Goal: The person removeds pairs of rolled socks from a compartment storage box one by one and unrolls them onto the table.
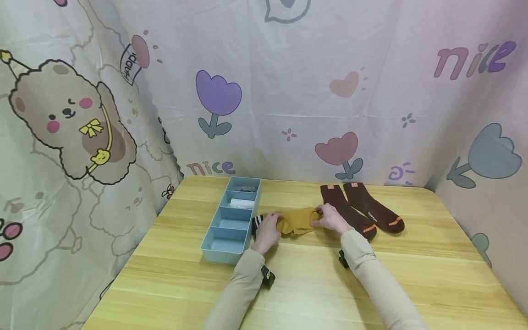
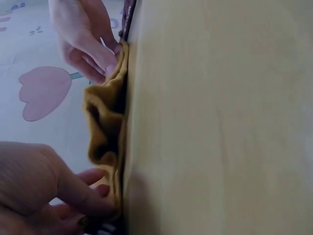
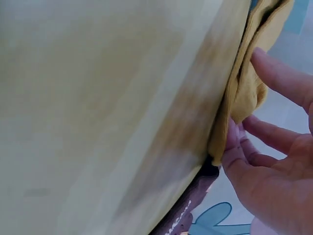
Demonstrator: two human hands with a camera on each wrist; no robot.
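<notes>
A mustard-yellow sock (image 1: 298, 221) with a black-and-white striped end (image 1: 256, 223) lies crosswise on the table, rumpled and wavy along its near edge. My left hand (image 1: 269, 231) pinches it close to the striped end, thumb and fingers at the fabric in the left wrist view. At the other end, my right hand (image 1: 332, 219) holds the sock's edge between thumb and fingers. In the right wrist view the yellow cloth (image 3: 244, 93) bunches beside that hand's fingertips. Two brown socks (image 1: 350, 214) (image 1: 373, 208) with orange stripes lie flat just past my right hand.
A light blue divided box (image 1: 224, 257) stands left of my left hand, its side close to the striped end. A white rolled item (image 1: 241, 203) and a dark item (image 1: 245, 189) sit in its far compartments. A printed curtain (image 1: 284, 91) hangs behind the wooden table (image 1: 305, 284).
</notes>
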